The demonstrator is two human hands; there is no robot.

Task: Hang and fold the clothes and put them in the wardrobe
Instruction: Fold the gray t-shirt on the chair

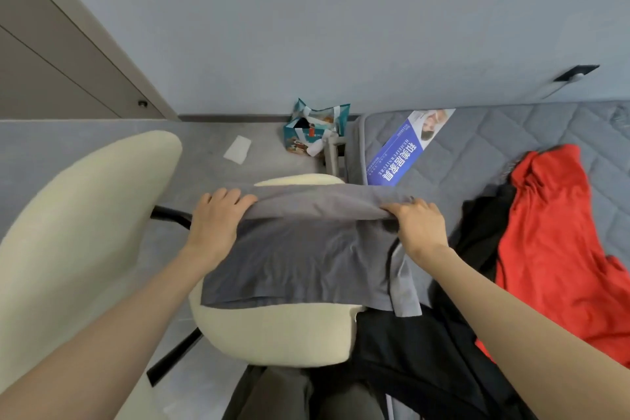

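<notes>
On the cream chair seat (272,334) by the bed (477,147) lies the gray shirt (300,256). Your left hand (214,218) and right hand (419,225) each grip its far edge. A red shirt (552,232) lies on the bed.

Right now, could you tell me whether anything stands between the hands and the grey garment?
Nothing visible does. The left hand and right hand both grip the grey garment at its folded far edge, on the cream chair seat. The red garment lies aside on the mattress.
</notes>
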